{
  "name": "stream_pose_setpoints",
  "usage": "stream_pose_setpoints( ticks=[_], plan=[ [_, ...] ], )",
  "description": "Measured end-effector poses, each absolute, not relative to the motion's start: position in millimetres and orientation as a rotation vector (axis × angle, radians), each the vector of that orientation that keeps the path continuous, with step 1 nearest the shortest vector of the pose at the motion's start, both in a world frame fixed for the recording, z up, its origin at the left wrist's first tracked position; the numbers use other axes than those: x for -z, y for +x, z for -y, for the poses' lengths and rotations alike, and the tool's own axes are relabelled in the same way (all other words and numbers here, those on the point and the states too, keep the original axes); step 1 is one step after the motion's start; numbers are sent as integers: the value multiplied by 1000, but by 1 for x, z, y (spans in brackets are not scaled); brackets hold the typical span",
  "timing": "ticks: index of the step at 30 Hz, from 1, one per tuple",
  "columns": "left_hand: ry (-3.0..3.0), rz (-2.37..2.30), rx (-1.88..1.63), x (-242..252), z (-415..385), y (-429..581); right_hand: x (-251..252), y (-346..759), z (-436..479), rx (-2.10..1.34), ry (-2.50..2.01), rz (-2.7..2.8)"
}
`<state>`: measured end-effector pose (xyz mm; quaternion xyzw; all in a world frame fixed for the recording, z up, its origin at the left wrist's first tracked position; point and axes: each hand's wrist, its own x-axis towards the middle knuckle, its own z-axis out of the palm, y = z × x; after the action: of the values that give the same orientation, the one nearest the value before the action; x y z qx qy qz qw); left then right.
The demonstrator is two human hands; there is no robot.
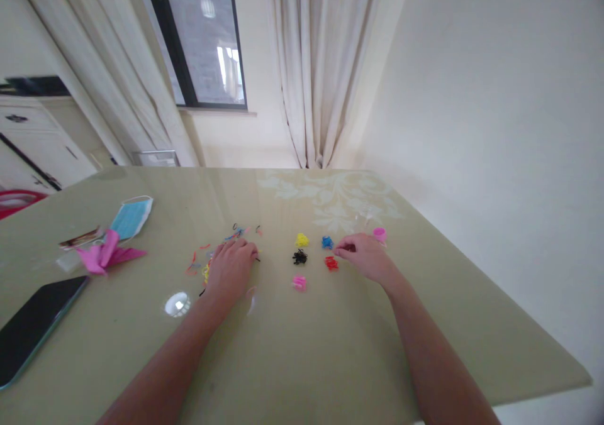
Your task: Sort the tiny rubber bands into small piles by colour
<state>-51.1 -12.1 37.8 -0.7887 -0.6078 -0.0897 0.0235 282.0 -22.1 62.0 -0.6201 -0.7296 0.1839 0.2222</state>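
Observation:
Small loose bands [192, 263] in mixed colours lie scattered around my left hand [233, 263], which rests palm down over some of them with its fingers bent; whether it holds any is hidden. My right hand [365, 255] is pinched, just right of a blue pile [327, 242] and a red pile [331, 263]; anything between its fingertips is too small to make out. Left of these piles are a yellow pile [302, 240], a black pile [299, 257] and a pink pile [299, 283]. A pink round item [379, 234] sits beyond my right hand.
On the left of the glossy table [292, 362] lie a black phone [38, 324], a pink folded piece [106, 254] and a blue face mask [133, 218]. A white wall rises along the right side, and curtains hang beyond the far edge.

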Motion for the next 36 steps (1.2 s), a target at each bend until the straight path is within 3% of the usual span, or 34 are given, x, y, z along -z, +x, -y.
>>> stream_pose_setpoints(
  ticks=[7,24,30,36],
  plan=[
    [-2457,1855,574,-42,11,-54,-56,279,20,-320,-1811,2161],
    [-2744,1779,2198,-64,27,-28,-64,275,25,-239,-1831,2259],
    [-2741,1755,2525,-72,38,-18,-72,251,37,-397,-1430,1999],
    [-2833,1766,2549,-72,46,-10,-78,207,63,-576,-991,1872]
  ],
)
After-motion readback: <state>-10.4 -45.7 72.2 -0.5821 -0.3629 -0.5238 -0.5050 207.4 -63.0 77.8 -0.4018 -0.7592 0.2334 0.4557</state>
